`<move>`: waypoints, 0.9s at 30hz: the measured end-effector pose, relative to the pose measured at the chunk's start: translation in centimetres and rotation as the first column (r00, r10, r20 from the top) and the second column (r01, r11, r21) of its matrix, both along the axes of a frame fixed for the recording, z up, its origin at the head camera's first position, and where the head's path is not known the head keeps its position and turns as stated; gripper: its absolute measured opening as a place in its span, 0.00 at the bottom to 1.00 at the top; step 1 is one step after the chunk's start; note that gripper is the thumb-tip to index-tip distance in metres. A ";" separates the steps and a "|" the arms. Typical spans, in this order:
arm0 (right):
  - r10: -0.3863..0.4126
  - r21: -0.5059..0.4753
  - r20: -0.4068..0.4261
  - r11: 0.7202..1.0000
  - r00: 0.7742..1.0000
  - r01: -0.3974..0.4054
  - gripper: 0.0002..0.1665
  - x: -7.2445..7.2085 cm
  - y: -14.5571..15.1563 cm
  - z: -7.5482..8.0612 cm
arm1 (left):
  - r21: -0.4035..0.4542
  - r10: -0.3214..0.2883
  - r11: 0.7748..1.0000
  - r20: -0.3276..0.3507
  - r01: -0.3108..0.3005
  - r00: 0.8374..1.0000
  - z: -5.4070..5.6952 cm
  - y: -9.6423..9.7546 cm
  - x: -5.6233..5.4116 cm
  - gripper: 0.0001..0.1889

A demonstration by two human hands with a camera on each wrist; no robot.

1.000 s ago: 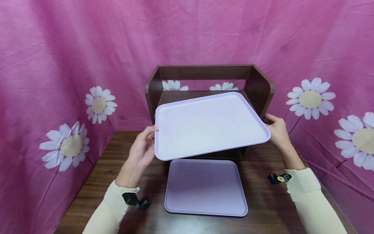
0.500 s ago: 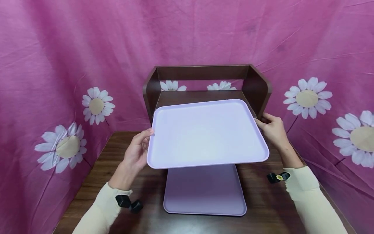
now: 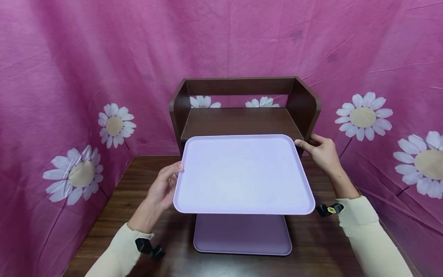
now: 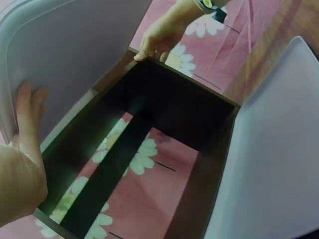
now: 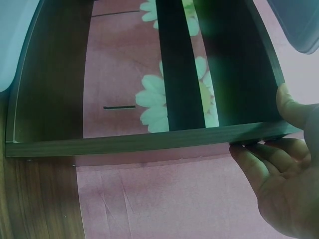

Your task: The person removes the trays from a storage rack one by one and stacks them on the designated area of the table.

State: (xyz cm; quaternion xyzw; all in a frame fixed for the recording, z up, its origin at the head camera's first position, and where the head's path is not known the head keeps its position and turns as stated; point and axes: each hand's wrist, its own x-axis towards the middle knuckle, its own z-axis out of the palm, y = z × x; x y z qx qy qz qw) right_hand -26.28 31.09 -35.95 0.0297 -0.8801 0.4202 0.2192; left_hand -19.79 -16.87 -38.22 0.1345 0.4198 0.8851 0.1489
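Note:
My left hand holds a pale lilac rectangular tray by its left edge, thumb on the rim and fingers underneath. In the left wrist view those fingers lie along the tray's underside. The raised tray hangs in front of a dark brown wooden shelf. My right hand grips the shelf's right side panel, its thumb inside and the other fingers outside, as the right wrist view shows. A second lilac tray lies flat on the table, its back part hidden under the raised one.
The brown wood-grain table carries the shelf near its back edge. A pink curtain with white daisies hangs behind and on both sides. Small black devices sit on both cream sleeves.
The raised tray has come down and toward me and turned level, uncovering the shelf's top board and covering more of the lower tray. My right hand stays at the side panel.

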 end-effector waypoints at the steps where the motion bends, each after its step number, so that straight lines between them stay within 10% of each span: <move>1: 0.001 -0.002 0.003 1.000 1.000 -0.001 0.23 0.0 0.0 0.0 | 0.004 -0.005 1.000 0.000 0.005 1.000 -0.2 0.0 0.0 0.22; 27: 0.005 -0.023 0.067 1.000 0.998 -0.004 0.30 0.3 -0.1 0.3 | -0.044 -0.009 0.999 0.023 0.010 1.000 -6.9 -0.5 1.4 0.23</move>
